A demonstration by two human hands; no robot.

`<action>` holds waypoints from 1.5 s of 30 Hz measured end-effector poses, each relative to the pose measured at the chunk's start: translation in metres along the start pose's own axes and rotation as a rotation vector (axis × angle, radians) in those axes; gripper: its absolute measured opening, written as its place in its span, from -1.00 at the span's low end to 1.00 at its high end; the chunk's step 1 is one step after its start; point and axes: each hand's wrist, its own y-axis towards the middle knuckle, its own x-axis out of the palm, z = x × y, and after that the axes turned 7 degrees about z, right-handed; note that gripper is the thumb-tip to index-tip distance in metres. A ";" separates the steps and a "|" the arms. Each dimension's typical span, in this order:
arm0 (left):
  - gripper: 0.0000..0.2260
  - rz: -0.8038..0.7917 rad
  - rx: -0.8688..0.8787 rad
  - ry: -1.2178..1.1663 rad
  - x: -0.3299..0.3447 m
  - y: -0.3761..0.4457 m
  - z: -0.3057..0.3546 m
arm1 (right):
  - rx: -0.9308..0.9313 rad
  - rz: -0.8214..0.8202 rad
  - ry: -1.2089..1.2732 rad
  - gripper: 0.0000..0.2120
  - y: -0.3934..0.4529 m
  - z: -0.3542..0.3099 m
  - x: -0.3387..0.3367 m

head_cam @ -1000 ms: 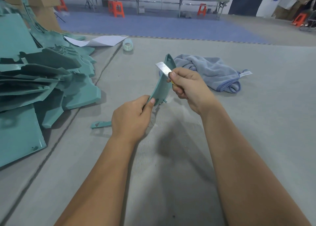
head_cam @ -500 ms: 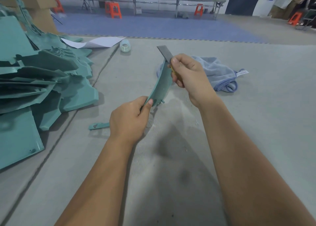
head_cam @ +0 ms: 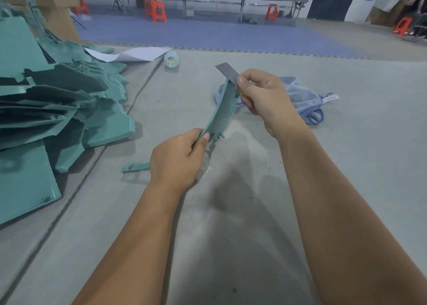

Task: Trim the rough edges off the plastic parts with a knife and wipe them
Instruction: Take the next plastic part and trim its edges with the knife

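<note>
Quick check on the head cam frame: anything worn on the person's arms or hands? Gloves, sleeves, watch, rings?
Nothing worn that shows. The left hand and right hand are bare: no gloves, and no rings on the fingers in view. Both forearms are uncovered from the wrists to the bottom edge of the frame, with no sleeve cuff, watch, band or marking. Any sleeve would start above the part the camera sees.

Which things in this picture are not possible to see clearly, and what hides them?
Head view:
- Knife handle: hidden inside the right hand.
- Plastic part lower end: covered by the left hand.
- Blue cloth: partly behind the right hand.
- Pile of parts: cut off by the left edge.
</note>
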 end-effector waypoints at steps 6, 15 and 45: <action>-0.69 0.007 0.001 -0.006 0.001 0.000 -0.001 | 0.012 -0.016 0.004 -0.82 0.000 0.001 -0.001; -0.68 0.006 -0.008 -0.017 0.001 0.000 -0.001 | 0.067 -0.036 0.054 -0.77 -0.002 0.004 -0.002; -0.71 -0.003 -0.006 -0.025 0.001 0.001 -0.002 | 0.213 -0.153 0.260 -0.74 -0.039 0.016 -0.006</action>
